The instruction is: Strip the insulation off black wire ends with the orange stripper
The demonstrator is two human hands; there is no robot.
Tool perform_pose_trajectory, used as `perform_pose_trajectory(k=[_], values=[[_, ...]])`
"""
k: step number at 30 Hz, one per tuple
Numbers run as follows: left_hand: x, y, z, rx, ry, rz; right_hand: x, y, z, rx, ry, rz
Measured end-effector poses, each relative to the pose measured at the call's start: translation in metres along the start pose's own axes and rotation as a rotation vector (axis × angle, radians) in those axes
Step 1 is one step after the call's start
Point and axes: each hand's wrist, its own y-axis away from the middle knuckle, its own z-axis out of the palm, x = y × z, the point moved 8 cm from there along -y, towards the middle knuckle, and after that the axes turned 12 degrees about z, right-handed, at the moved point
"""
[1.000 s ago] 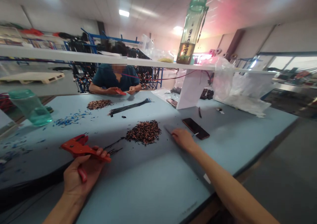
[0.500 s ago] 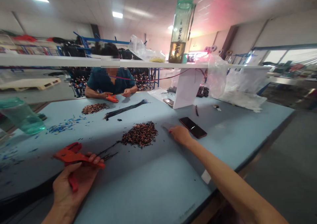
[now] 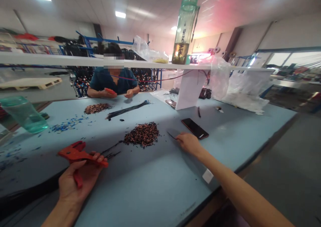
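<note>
My left hand is wrapped round the handles of a red hand tool, held above the table at the lower left. Under and behind it runs a long bundle of black wires, whose thin ends come out to the right of my fingers. With fingertips pinched, my right hand holds a thin dark wire just left of a dark phone. Between my hands lies a heap of small black and copper-coloured pieces.
Across the blue table, a person holds another red tool. A green bottle stands on the white shelf. A green container, blue scraps and a second wire bundle are at left and centre.
My right hand has moved slightly right and down with the thin wire. My left hand still grips the red tool. Across the table, the person's red tool is raised a little.
</note>
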Motion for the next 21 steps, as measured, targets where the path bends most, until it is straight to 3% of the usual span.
perform_pose_trajectory(k=[7, 11, 14, 21], values=[[0.0, 0.005, 0.005, -0.046, 0.019, -0.023, 0.009, 0.004, -0.009, -0.065, 0.039, 0.105], [-0.001, 0.003, 0.004, -0.066, 0.028, -0.03, -0.038, 0.026, 0.005, -0.117, 0.001, -0.017], [-0.002, 0.002, 0.004, -0.088, 0.029, -0.029, -0.063, 0.03, 0.003, -0.106, -0.045, -0.079], [-0.005, 0.002, 0.007, -0.147, 0.048, -0.025, -0.036, 0.024, -0.01, -0.013, -0.077, -0.016]])
